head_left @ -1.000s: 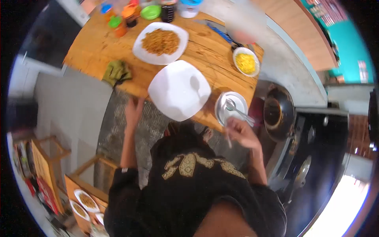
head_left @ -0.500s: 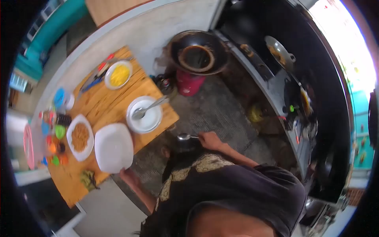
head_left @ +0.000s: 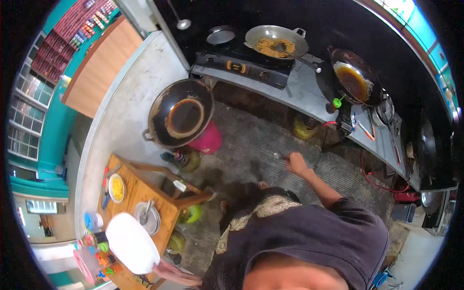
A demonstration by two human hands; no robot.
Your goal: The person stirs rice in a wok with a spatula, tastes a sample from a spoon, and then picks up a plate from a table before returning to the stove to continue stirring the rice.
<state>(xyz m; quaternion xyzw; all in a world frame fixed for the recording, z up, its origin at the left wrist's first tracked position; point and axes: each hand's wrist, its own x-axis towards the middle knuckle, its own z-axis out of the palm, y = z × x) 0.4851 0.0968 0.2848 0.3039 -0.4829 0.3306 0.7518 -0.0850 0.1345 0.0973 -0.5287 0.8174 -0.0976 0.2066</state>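
Note:
My left hand (head_left: 169, 271) grips the near edge of a white plate (head_left: 132, 243). The plate is bare on top and raised over the wooden table (head_left: 166, 227), hiding part of it. My right hand (head_left: 297, 164) is closed round a spoon (head_left: 277, 155), held out over the floor in front of me; its bowl points left. On the table near the plate are a metal bowl (head_left: 153, 223) with a large spoon (head_left: 145, 211) in it, and a white bowl of yellow food (head_left: 116, 187).
Along the back counter (head_left: 309, 89) a stove (head_left: 237, 67) carries a pan of brown food (head_left: 276, 43). To its right is a wok with brown liquid (head_left: 352, 83). Another wok (head_left: 181, 113) rests by the wall over a pink bucket (head_left: 208, 139). Gas cylinders (head_left: 305, 126) stand below.
My view has swung right toward the stove. The plate has lifted off the table in my left hand. My right hand with the spoon has moved toward the counter.

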